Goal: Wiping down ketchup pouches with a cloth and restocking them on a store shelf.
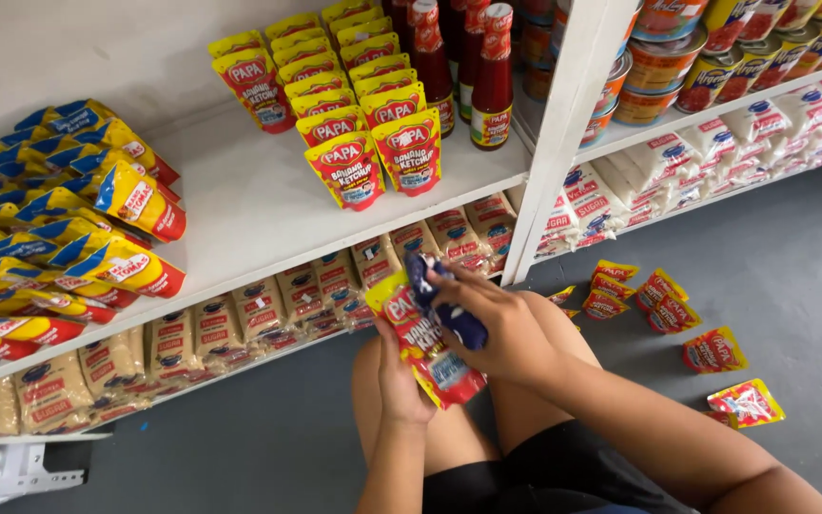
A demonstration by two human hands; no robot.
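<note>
My left hand point(400, 376) holds a red and yellow sauce pouch point(422, 345) upright above my knees. My right hand point(499, 328) presses a dark blue cloth point(447, 306) against the front of that pouch. Both hands are in front of the white shelf point(240, 205), where two rows of matching red and yellow pouches point(363, 143) stand. I am squatting on the grey floor.
Several loose pouches point(663, 319) lie on the grey floor to my right. Red sauce bottles point(473, 67) stand behind the shelf pouches. Yellow and blue packets point(59, 228) fill the shelf's left. Brown sugar bags point(240, 319) line the bottom shelf; cans point(696, 57) sit upper right.
</note>
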